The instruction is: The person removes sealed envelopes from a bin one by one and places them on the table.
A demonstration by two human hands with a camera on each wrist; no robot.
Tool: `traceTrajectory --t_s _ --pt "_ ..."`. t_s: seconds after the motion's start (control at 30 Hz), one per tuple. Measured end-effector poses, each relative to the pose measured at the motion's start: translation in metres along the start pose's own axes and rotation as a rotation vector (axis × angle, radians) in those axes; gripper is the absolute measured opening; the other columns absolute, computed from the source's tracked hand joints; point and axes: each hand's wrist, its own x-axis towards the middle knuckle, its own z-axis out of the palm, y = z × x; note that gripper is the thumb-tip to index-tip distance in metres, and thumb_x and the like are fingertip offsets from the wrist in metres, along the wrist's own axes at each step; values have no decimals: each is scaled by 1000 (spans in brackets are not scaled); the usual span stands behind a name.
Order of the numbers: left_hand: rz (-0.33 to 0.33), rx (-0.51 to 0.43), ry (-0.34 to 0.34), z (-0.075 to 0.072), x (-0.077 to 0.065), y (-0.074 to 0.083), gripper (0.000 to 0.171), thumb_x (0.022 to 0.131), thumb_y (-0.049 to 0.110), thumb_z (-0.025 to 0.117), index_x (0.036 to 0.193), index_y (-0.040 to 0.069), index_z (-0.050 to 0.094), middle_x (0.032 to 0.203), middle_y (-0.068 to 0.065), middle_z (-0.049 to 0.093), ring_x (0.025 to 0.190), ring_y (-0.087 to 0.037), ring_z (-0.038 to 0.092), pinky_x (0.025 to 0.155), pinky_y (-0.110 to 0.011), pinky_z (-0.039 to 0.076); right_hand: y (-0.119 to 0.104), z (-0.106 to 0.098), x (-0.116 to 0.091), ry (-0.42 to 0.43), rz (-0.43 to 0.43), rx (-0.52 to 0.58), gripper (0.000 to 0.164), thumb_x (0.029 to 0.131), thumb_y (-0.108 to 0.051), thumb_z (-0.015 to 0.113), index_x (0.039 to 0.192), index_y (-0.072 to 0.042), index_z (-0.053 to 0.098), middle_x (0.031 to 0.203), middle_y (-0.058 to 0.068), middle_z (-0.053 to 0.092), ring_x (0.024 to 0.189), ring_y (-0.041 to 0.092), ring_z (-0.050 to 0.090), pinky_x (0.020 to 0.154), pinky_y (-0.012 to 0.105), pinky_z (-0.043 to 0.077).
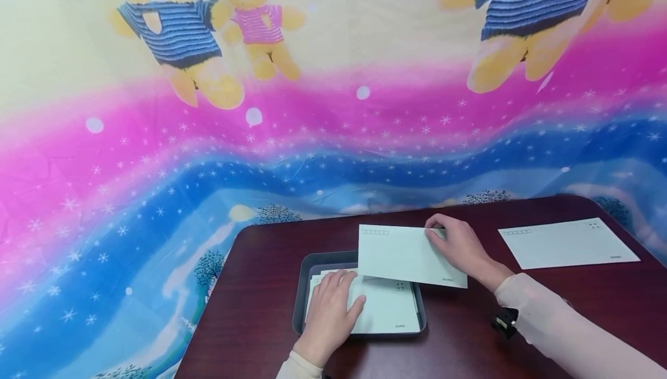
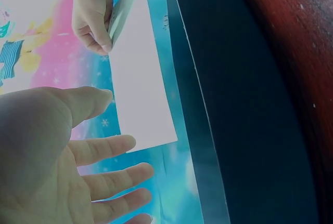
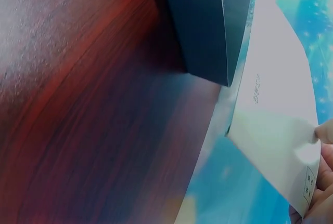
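My right hand (image 1: 455, 246) pinches a pale envelope (image 1: 396, 254) by its upper right edge, thumb in front. The envelope is raised above the right back part of a dark grey tray (image 1: 298, 304). Inside the tray lies a stack of similar envelopes (image 1: 385, 312). Over the left side of that stack is my left hand (image 1: 333, 304), fingers extended and palm down. In the left wrist view the left fingers (image 2: 112, 177) are spread and grip nothing, with the held envelope (image 2: 138, 78) beyond them. The right wrist view shows the held envelope (image 3: 276, 104) bending near the right thumb.
Another envelope (image 1: 570, 244) lies flat on the dark red-brown wooden table (image 1: 250, 286), to the right of the right hand. Behind the table hangs a cloth (image 1: 333, 118) printed with teddy bears and snowflakes. The tray's wall (image 3: 203, 26) rises between table and envelopes.
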Motion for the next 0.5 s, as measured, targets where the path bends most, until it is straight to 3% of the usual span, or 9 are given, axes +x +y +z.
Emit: traceTrajectory --t_s 0.5 --pt "-6 12 -17 1 0 3 45 88 41 56 124 14 60 122 -4 60 116 -22 50 88 -44 43 23 -18 -2 4 32 -46 14 92 -23 57 99 -14 64 99 9 66 91 25 59 75 46 46"
